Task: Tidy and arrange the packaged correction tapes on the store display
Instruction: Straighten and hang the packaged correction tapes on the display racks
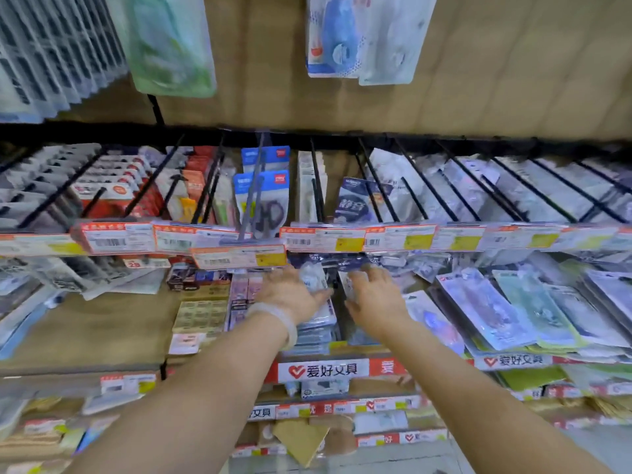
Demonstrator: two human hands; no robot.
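Blurred packets (316,316) between left hand (290,292), right hand (374,299); grips unclear, fingertips hidden under price tags (321,239).

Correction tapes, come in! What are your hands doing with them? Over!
Both hands in the bin: left hand and right hand touching the packaged correction tapes. Grip unclear. Price tag rail overhangs.

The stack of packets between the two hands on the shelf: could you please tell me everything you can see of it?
The stack of packets is made of flat, glossy plastic packs in pale blue and white, lying piled on the shelf behind the red and white brand strip. The left hand rests on its top left side and the right hand reaches in beside it, fingers on an upright packet. Print is too blurred to read.
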